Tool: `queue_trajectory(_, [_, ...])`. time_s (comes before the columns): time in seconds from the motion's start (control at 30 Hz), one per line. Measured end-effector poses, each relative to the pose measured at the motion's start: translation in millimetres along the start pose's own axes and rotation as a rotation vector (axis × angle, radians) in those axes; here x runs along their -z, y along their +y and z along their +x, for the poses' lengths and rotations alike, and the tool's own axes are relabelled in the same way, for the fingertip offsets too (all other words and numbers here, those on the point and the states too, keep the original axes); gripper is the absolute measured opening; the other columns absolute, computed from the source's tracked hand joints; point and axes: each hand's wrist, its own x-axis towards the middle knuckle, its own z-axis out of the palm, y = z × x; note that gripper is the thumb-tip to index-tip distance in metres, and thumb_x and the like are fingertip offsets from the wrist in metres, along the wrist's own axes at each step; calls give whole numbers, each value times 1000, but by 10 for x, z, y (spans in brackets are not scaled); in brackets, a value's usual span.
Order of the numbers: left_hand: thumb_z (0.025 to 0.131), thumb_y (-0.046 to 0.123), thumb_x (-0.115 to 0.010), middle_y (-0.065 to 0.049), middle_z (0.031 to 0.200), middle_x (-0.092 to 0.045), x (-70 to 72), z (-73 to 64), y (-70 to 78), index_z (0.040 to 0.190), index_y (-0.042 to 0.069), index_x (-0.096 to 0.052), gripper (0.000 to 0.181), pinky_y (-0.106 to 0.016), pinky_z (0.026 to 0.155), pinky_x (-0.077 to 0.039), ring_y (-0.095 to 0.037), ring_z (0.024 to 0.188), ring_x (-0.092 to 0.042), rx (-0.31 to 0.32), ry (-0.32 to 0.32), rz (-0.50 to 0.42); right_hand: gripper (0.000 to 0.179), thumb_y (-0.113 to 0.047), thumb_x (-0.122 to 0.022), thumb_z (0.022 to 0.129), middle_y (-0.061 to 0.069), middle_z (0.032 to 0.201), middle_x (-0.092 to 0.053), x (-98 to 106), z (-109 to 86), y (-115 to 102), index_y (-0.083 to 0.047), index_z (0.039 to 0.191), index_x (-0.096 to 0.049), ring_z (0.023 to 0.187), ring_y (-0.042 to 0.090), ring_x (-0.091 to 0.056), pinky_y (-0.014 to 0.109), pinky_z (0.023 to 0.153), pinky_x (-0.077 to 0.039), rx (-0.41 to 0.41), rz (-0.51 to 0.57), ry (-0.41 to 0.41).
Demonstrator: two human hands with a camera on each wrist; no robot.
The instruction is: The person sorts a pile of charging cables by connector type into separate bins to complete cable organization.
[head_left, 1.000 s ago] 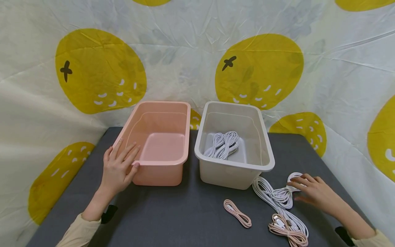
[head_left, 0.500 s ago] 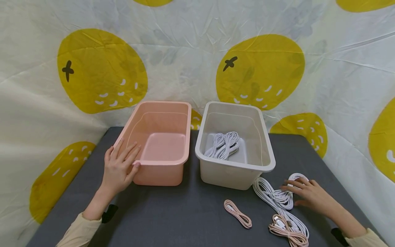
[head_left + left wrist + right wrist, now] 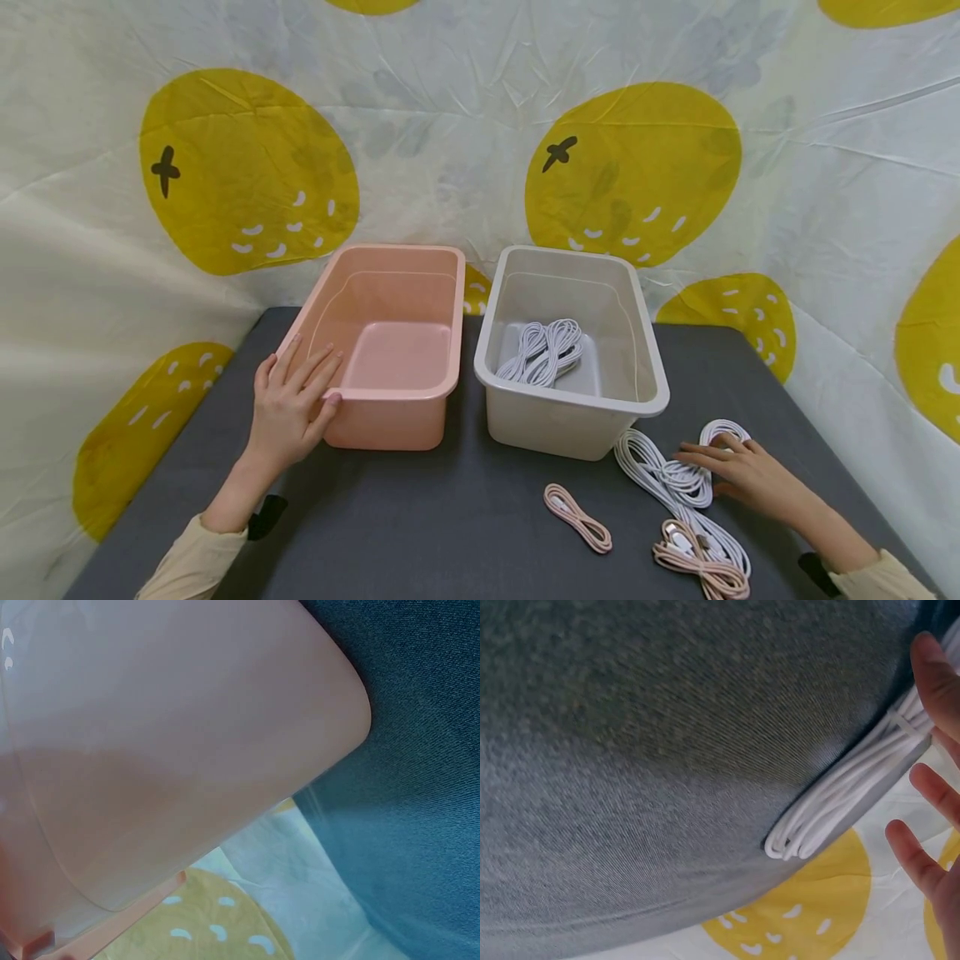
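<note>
My left hand [image 3: 287, 412] rests on the near left corner of the pink plastic bin [image 3: 391, 395], fingers straight over its rim. The left wrist view is mostly filled by the bin's outer wall [image 3: 187, 735]. My right hand [image 3: 757, 475] hovers over a bundled white cable [image 3: 723, 430], its fingers spread. In the right wrist view, the fingers [image 3: 919, 859] stand around the tied white cable [image 3: 847, 780], with no grip to be seen. Another white cable [image 3: 641, 457] lies to the left of that hand. A pinkish cable [image 3: 701, 567] with a white plug sits on the white coils nearer me.
A beige bin [image 3: 573, 402] stands right of the pink one and holds bundled white cable [image 3: 546, 353]. One small pink cable [image 3: 577, 518] lies on the dark tabletop [image 3: 450, 525] in front. Behind the bins hangs a white cloth [image 3: 442, 167] with yellow fruit shapes.
My right hand has shifted left and slightly down across the white cables, uncovering more of the far coil. The left hand stays on the pink bin.
</note>
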Motion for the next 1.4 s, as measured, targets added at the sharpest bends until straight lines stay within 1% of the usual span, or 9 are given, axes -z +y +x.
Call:
queue_trajectory(0.1, [92,48,-28,-14,118,-59,0,0,1,116,10,-59,56,-59,94,-20,-39,125,-35,0,2,2,72,-18,-79,48,-8,105,-64,-9,-4,-17,-23,117,-58,85,8,-46,27,61,-35,-10,12,2])
queue_trajectory(0.67, [92,48,-28,-14,117,-59,-2,14,17,115,8,-60,56,-59,93,-20,-39,124,-36,-5,9,-2,74,-10,-77,47,-13,94,-59,-6,-11,57,-28,116,-59,79,9,-43,29,58,-40,30,-23,41])
queue_trajectory(0.83, [92,47,-29,-14,116,-60,-2,20,24,115,9,-60,55,-59,93,-20,-40,123,-37,-8,14,-4,54,-28,-68,63,-13,93,-57,49,-21,136,-28,116,-58,78,9,-43,28,57,-39,26,-32,62])
queue_trajectory(0.9, [92,46,-29,-14,116,-60,-2,22,28,115,9,-60,54,-59,93,-21,-40,122,-37,-8,15,-6,40,-46,-53,80,-14,93,-57,73,-19,166,-29,116,-58,78,8,-42,28,57,-38,8,-39,76])
queue_trajectory(0.93, [92,46,-29,-14,116,-60,-1,23,29,115,9,-60,54,-59,93,-21,-40,122,-37,-7,16,-6,41,-47,-52,80,-14,93,-57,95,-14,179,-29,116,-57,78,8,-42,28,57,-38,0,-43,80])
queue_trajectory(1.0, [92,46,-29,-14,116,-60,0,25,29,115,9,-60,54,-59,93,-20,-41,122,-38,-7,18,-7,48,-56,-28,88,-14,91,-57,137,3,196,-29,116,-58,78,8,-40,29,57,-36,-26,-53,93])
queue_trajectory(1.13, [92,46,-29,-14,115,-60,-3,26,27,115,9,-60,54,-59,93,-20,-41,122,-38,-6,18,-6,56,-58,-19,88,-13,89,-57,247,43,218,-29,116,-57,79,10,-39,32,60,-32,-75,-60,91])
queue_trajectory(1.17, [92,46,-29,-14,116,-60,-3,25,26,115,9,-60,54,-59,93,-20,-41,122,-38,-6,17,-5,64,-56,-8,86,-12,88,-57,268,55,222,-29,116,-57,80,11,-39,33,60,-31,-85,-62,92])
queue_trajectory(1.4, [92,47,-28,-14,116,-60,-1,21,27,116,9,-59,54,-59,93,-21,-40,122,-37,-5,11,1,64,-59,-9,87,-10,82,-55,410,145,267,-26,118,-56,79,17,-41,33,62,-26,-99,-76,136])
